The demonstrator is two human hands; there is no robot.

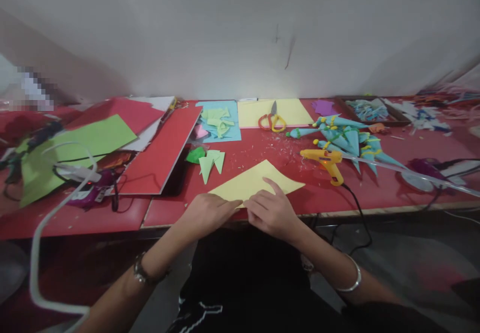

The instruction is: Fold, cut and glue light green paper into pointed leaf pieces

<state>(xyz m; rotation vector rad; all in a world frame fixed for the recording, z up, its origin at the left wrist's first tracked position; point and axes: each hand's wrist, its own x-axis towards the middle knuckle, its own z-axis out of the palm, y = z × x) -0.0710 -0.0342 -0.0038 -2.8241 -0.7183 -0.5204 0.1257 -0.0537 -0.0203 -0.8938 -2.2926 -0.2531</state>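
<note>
A sheet of yellow paper [258,179], brought to a point at its far side, lies at the table's front edge. My left hand [210,213] grips its near edge, fingers together and the thumb hidden. Close beside it, my right hand [272,212] pinches the same edge with curled fingers, its index finger stretched over the paper. Just beyond the left hand are green paper triangles [211,165] and a bright green bundle [195,155]. To the right of the paper lies a yellow glue gun [325,162] with a glowing red light.
Scissors [273,119] rest on pale yellow sheets [245,113] near the wall. Blue paper cones [350,140] are piled at the right, in front of a tray [399,115]. Red board [167,153] and green paper [82,145] lie leftward. A white cable [35,268] loops at left.
</note>
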